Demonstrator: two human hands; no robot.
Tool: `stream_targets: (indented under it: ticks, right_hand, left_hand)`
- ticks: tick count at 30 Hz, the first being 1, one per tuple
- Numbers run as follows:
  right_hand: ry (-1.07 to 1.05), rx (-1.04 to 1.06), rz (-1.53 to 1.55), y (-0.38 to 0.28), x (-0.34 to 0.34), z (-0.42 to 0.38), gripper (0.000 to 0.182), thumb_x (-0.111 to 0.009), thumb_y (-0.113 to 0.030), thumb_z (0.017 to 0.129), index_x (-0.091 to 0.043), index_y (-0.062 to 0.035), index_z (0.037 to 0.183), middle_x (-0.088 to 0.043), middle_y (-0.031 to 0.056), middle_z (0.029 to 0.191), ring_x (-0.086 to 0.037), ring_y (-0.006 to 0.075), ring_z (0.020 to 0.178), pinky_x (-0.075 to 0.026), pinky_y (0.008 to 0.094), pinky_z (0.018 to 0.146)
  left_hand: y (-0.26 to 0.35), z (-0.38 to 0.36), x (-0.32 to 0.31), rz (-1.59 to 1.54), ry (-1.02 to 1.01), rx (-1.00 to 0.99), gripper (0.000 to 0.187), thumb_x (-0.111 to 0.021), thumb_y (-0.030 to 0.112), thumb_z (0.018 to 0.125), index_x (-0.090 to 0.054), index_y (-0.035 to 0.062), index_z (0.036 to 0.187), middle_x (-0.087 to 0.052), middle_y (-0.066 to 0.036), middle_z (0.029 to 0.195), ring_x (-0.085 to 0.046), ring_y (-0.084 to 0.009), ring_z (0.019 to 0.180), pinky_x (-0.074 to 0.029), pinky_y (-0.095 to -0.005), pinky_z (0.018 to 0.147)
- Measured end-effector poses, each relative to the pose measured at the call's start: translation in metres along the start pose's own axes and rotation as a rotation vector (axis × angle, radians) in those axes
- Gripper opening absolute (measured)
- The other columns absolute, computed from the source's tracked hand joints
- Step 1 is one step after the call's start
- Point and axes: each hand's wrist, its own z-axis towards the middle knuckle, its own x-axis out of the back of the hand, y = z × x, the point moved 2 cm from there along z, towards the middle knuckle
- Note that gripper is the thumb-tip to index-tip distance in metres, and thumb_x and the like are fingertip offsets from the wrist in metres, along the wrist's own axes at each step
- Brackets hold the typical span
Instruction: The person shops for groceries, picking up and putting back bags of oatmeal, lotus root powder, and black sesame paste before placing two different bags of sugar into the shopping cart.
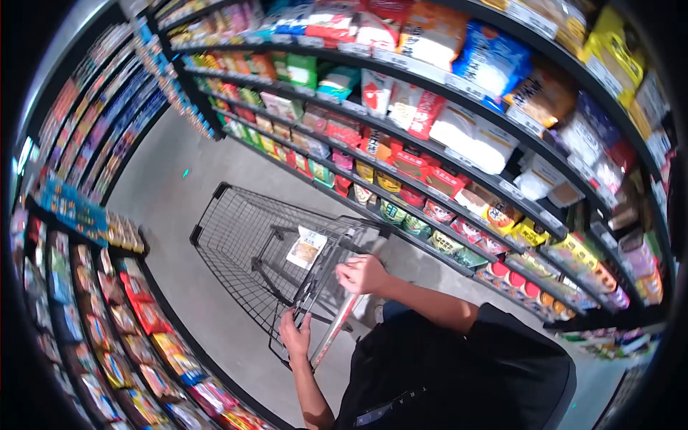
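A black wire shopping cart [228,247] stands in front of me, tilted across the view. My right hand [362,274] is closed around the upper part of its push handle [337,331]. My left hand [295,334] is near the lower end of the handle, beside the basket's rear edge. Its fingers are stretched out and apart, and nothing shows in them. A white bag with a food picture [307,248] lies in the cart near the handle end. The rest of the basket shows bare wire.
Tall shelves [430,82] packed with bagged goods run along the right, close to the cart. Lower shelves of colourful packets [147,315] curve along the left. Grey floor [161,186] stretches ahead towards another shelf [100,107] at the far left.
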Motion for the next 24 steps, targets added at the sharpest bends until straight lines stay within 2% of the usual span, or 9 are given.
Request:
stream_targets:
  ticks: [2,3,4,8,14,18,19,22,24]
  right_hand:
    - [0.074,0.015,-0.033,0.001,-0.005,0.012,0.011,-0.061,-0.020,0.077,-0.059,-0.0101,0.075,-0.052,0.0061,0.055,-0.060,0.0247,0.055,-0.049,0.0385,0.054]
    - [-0.011,-0.012,-0.032,0.008,-0.011,0.020,0.010,-0.060,-0.021,0.078,-0.060,-0.0109,0.077,-0.053,0.0068,0.056,-0.060,0.0261,0.055,-0.050,0.0387,0.053]
    - [-0.097,-0.039,-0.028,0.013,-0.016,0.028,0.010,-0.059,-0.022,0.079,-0.062,-0.0118,0.079,-0.053,0.0075,0.057,-0.060,0.0275,0.054,-0.050,0.0389,0.053]
    - [-0.085,-0.088,0.022,0.022,-0.037,0.047,0.017,-0.057,-0.023,0.080,-0.059,-0.0065,0.076,-0.058,0.0126,0.058,-0.063,0.0317,0.057,-0.051,0.0454,0.058]
    - [-0.028,-0.116,0.042,0.029,-0.055,0.076,0.018,-0.057,-0.023,0.079,-0.062,-0.0050,0.080,-0.056,0.0125,0.053,-0.061,0.0320,0.051,-0.050,0.0437,0.052]
    - [-0.064,-0.132,0.111,0.037,-0.073,0.096,0.017,-0.057,-0.022,0.080,-0.059,-0.0053,0.080,-0.051,0.0090,0.053,-0.058,0.0277,0.051,-0.048,0.0425,0.051]
    - [-0.107,-0.075,0.133,0.039,-0.078,0.101,0.016,-0.057,-0.021,0.081,-0.061,-0.0051,0.082,-0.051,0.0085,0.052,-0.058,0.0277,0.051,-0.049,0.0421,0.053]
    - [-0.275,-0.080,0.241,0.048,-0.066,0.116,0.016,-0.056,-0.018,0.084,-0.064,-0.0044,0.088,-0.052,0.0099,0.056,-0.058,0.0287,0.058,-0.050,0.0420,0.061]
    - [0.137,-0.079,0.423,0.059,-0.051,0.120,0.015,-0.057,-0.017,0.085,-0.064,-0.0044,0.090,-0.058,0.0127,0.067,-0.061,0.0302,0.069,-0.051,0.0434,0.067]
  left_hand:
    - [-0.007,0.017,0.002,0.001,0.052,0.014,0.045,-0.075,0.031,0.082,-0.060,0.0021,0.113,-0.065,-0.018,0.107,-0.061,-0.0376,0.100,-0.045,-0.0445,0.088]
    - [-0.009,0.026,0.004,-0.034,0.077,-0.021,0.043,-0.076,0.029,0.081,-0.061,0.0003,0.110,-0.065,-0.020,0.102,-0.062,-0.0401,0.094,-0.048,-0.0450,0.083]
    - [-0.010,0.033,0.005,-0.050,0.092,-0.046,0.041,-0.076,0.026,0.081,-0.061,-0.0016,0.108,-0.065,-0.021,0.101,-0.062,-0.0410,0.093,-0.048,-0.0462,0.082]
    - [-0.024,0.058,0.002,-0.036,0.133,-0.107,0.042,-0.076,0.024,0.082,-0.061,-0.0041,0.109,-0.065,-0.023,0.100,-0.062,-0.0401,0.094,-0.049,-0.0450,0.083]
    - [-0.041,0.090,0.007,-0.075,0.093,-0.017,0.044,-0.076,0.023,0.082,-0.060,-0.0051,0.111,-0.065,-0.022,0.102,-0.062,-0.0383,0.095,-0.048,-0.0432,0.086]
    - [-0.049,0.115,0.013,0.001,0.027,0.056,0.056,-0.075,0.023,0.083,-0.053,-0.0054,0.126,-0.059,-0.025,0.120,-0.056,-0.0391,0.112,-0.044,-0.0451,0.097]
    - [-0.042,0.120,0.018,0.021,0.023,-0.051,0.066,-0.071,0.027,0.087,-0.043,-0.0061,0.137,-0.051,-0.027,0.134,-0.048,-0.0406,0.125,-0.037,-0.0457,0.107]
    - [0.002,0.141,0.015,-0.045,0.117,-0.039,0.071,-0.065,0.031,0.091,-0.036,-0.0066,0.143,-0.043,-0.027,0.143,-0.039,-0.0403,0.134,-0.029,-0.0460,0.112]
    - [0.051,0.161,0.011,-0.069,0.069,-0.102,0.068,-0.060,0.035,0.095,-0.035,-0.0043,0.145,-0.036,-0.026,0.148,-0.031,-0.0403,0.140,-0.023,-0.0492,0.115]
